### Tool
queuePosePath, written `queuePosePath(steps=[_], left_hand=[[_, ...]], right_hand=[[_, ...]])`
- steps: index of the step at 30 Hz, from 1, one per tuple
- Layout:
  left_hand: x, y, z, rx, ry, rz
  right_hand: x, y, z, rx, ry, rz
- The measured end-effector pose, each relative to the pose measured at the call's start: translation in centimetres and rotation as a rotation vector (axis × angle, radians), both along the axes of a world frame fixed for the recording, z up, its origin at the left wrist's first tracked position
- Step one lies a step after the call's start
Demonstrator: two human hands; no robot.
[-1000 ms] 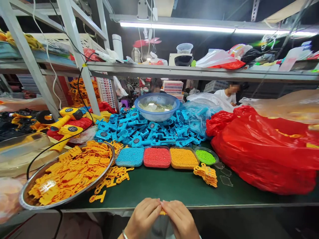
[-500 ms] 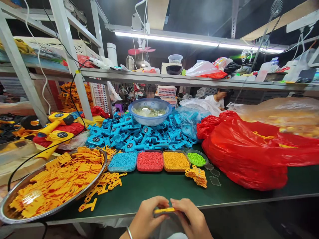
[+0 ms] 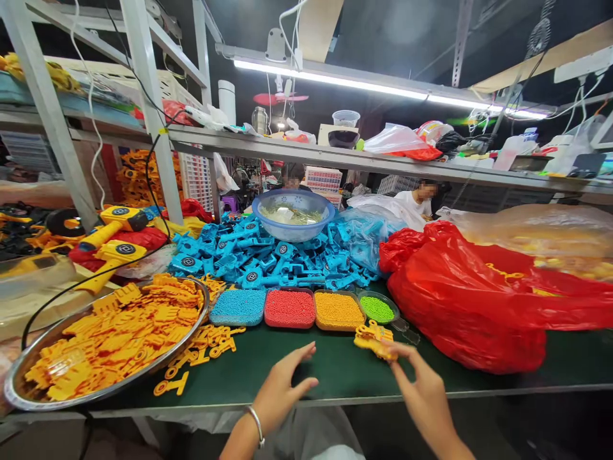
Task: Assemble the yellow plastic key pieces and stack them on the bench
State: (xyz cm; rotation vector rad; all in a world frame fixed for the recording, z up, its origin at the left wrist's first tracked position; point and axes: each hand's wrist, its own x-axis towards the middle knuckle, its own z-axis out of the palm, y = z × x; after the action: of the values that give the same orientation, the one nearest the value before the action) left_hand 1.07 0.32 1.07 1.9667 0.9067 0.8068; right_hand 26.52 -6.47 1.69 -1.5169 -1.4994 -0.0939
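Pinch on right hand [image 3: 424, 391] nearly closed, holding yellow piece [image 3: 372, 345] by its near end, against yellow stack [image 3: 374, 330] just beyond. Light grip, piece level, avoids toppling it. Left hand [image 3: 282, 385], well leftward: half-open, empty.

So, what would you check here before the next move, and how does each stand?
1. Left grip free: ok, open and holding nothing.
2. Right grip free: cannot tell; its fingertips are at the small orange stack.
3. Red pellets inside their tray: ok.
4. All orange pieces inside the metal basin: not ok, loose pieces lie beside it.
5. Red bag apart from right grip: ok.
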Motion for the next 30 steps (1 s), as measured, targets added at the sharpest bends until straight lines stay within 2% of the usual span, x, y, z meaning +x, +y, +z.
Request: queuePosePath(steps=[3,7,11,14,17,19,20,22,24,26,28,30], left_hand=[[-0.8,0.7,-0.9,0.151,0.134,0.096],[-0.4,0.6,-1.6,0.244,0.166,0.152],[-0.2,0.3,-1.6,0.231,0.15,0.18],[-0.3,0.0,-1.4,0.22,0.156,0.168],[-0.1,-0.4,-1.0,0.198,0.163,0.173],[0.1,-0.7,-0.8,0.178,0.155,0.193],[0.2,-1.0,-0.8,0.166,0.135,0.214],[-0.2,-1.7,-0.9,0.174,0.043,0.279],[-1.8,-2.5,-1.1,0.264,-0.066,0.373],[-4.9,-3.3,-0.8,0.432,-0.084,0.496],[-9.2,-3.5,0.5,0.562,0.034,0.699],[-13.6,-3.0,2.6,0.604,0.245,0.857]], right_hand=[[2.9,2.4,0.5,-0.032,0.002,-0.129],[4.4,4.1,-0.7,-0.085,-0.08,-0.121],[5.0,4.0,-2.5,-0.064,-0.182,-0.116],[4.8,3.2,-2.9,0.061,-0.333,-0.148],[3.1,2.5,-2.8,0.232,-0.454,-0.347],[0.6,2.4,-2.9,0.328,-0.457,-0.404],[-0.9,2.6,-3.0,0.356,-0.436,-0.365],[-4.0,3.4,-3.5,0.329,-0.36,-0.2],[-6.2,4.4,-4.2,0.156,-0.259,-0.032],[-7.1,5.4,-4.9,-0.074,-0.128,0.058],[-6.9,6.1,-5.3,-0.246,0.002,0.089],[-6.3,6.4,-5.5,-0.297,0.081,0.112]])
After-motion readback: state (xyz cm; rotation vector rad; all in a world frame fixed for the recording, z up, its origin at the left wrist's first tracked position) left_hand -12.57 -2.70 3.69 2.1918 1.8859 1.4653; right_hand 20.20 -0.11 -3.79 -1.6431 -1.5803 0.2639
